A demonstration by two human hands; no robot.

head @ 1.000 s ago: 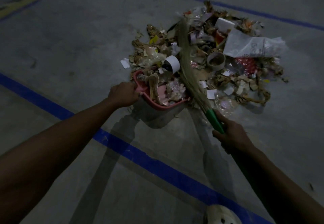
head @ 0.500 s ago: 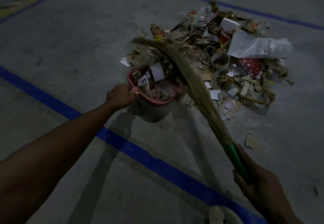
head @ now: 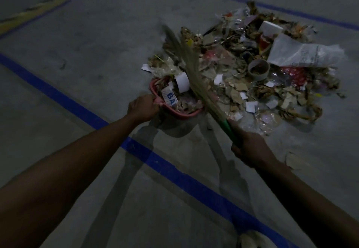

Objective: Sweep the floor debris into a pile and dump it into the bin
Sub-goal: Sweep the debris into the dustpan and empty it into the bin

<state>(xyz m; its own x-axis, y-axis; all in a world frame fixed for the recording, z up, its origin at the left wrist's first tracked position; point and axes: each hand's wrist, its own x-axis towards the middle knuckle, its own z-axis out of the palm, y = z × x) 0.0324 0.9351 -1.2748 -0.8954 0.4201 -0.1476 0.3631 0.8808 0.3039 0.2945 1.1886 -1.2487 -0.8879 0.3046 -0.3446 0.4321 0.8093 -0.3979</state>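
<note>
Currently, the left hand (head: 142,107) is curled tight around the near-left rim of the red container (head: 177,114), which stands part-filled at the near-left edge of the debris pile (head: 262,84). The right hand (head: 250,148) grips the broom (head: 202,92) by its green handle, with the bristles crossing the container's right side.

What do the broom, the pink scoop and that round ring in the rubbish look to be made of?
Broom: a head of dry, straw-like plant fibres, tan and wispy; its green handle looks like smooth plastic.
Pink scoop: probably moulded plastic, judging by its even, matte rim.
Ring: likely cardboard, dull grey-brown like a tape core, though the dim light leaves that open.
</note>
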